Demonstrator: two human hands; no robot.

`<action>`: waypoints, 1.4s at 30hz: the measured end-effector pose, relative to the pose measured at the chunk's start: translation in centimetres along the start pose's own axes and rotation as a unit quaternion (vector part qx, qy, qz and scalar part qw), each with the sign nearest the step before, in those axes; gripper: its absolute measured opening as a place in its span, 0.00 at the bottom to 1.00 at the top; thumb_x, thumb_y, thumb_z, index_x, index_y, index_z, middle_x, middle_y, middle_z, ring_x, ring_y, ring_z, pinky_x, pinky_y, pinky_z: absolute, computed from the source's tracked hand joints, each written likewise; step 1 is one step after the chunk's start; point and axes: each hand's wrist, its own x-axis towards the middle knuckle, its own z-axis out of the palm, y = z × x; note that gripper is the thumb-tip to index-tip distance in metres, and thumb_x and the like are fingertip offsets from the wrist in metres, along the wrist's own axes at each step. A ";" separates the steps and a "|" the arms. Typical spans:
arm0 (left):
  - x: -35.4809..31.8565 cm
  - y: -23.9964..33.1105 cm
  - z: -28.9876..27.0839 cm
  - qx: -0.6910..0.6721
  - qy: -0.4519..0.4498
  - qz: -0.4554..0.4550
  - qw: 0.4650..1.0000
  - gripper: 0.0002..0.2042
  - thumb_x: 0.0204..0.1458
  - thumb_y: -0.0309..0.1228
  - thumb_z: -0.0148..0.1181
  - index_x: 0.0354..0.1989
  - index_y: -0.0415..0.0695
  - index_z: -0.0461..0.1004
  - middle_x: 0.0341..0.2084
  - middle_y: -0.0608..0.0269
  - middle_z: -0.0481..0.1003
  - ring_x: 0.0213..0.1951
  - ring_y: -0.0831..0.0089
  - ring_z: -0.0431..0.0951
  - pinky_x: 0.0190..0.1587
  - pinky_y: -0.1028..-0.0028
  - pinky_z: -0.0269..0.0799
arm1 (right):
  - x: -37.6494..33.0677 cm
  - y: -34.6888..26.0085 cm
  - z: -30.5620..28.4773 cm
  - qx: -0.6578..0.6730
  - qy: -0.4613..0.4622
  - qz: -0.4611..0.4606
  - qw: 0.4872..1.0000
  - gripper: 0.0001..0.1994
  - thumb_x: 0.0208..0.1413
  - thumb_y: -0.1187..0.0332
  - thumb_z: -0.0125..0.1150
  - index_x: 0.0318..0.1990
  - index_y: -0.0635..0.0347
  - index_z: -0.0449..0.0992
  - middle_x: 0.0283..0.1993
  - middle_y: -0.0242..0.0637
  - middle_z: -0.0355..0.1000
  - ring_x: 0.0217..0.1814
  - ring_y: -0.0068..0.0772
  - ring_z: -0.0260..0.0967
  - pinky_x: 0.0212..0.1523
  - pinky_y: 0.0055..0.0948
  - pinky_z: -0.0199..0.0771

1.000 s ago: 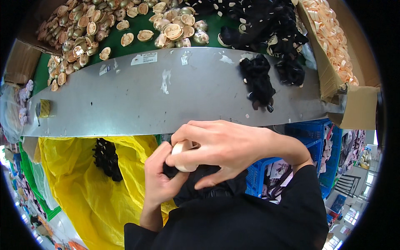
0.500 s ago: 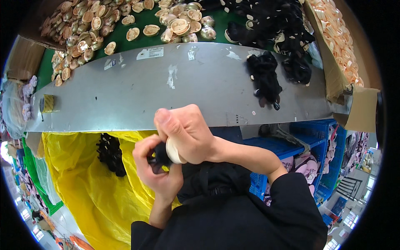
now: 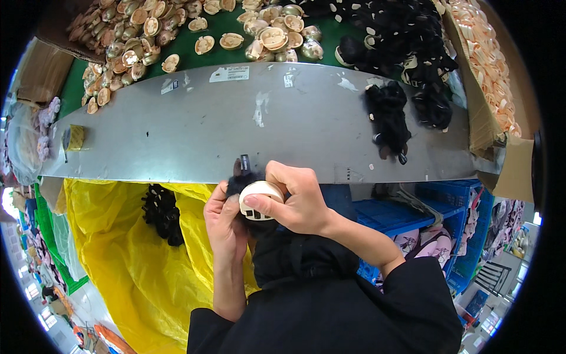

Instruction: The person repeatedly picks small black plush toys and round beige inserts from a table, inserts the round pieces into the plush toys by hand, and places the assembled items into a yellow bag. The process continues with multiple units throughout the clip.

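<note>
Above the bench's near edge, my two hands hold a small black plush toy (image 3: 237, 186) with a round cream plastic piece (image 3: 263, 192) set in it. Dark slots show along the lower side of that piece. My left hand (image 3: 227, 227) pinches the black fabric from the left. My right hand (image 3: 302, 203) is closed round the right side, its thumb pressed flat on the cream face. A dark tag (image 3: 244, 163) sticks up from the toy's top. Another black plush toy (image 3: 387, 121) lies on the metal bench (image 3: 212, 127) to the right.
Hollow gold-and-cream shells (image 3: 274, 38) and black plush pieces (image 3: 407, 35) cover the green surface behind. A cardboard box (image 3: 480, 112) of peach parts stands right. Tape (image 3: 74, 138) sits at left. Below are a yellow bag (image 3: 130, 253) holding black pieces and a blue crate (image 3: 383, 215).
Both hands have turned the toy, so the cream face and the tag now show. My right thumb has come down onto the face. The whole view has shifted slightly.
</note>
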 end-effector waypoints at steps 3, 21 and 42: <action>-0.1 -0.8 -0.4 0.047 -0.031 0.067 0.996 0.05 0.61 0.27 0.61 0.39 0.39 0.74 0.37 0.65 0.77 0.41 0.80 0.75 0.49 0.77 0.70 | 0.1 0.4 -0.2 -0.065 0.065 -0.066 0.994 0.20 0.50 0.61 0.75 0.23 0.61 0.67 0.19 0.41 0.62 0.20 0.40 0.61 0.23 0.34 0.61; 0.4 -2.5 0.0 0.432 -0.052 0.300 0.849 0.12 0.58 0.28 0.63 0.28 0.41 0.65 0.24 0.60 0.60 0.27 0.68 0.58 0.28 0.71 0.53 | 0.3 1.7 2.5 0.055 0.105 -0.078 0.990 0.14 0.67 0.64 0.42 0.40 0.67 0.72 0.36 0.41 0.68 0.36 0.31 0.66 0.40 0.28 0.69; -2.0 -0.5 -3.2 0.304 -0.001 0.237 0.923 0.13 0.60 0.33 0.62 0.29 0.42 0.65 0.27 0.71 0.58 0.28 0.81 0.56 0.29 0.78 0.50 | 2.0 2.3 4.6 -0.233 0.135 -0.191 0.944 0.08 0.57 0.76 0.65 0.43 0.61 0.74 0.36 0.39 0.72 0.27 0.39 0.74 0.21 0.31 0.73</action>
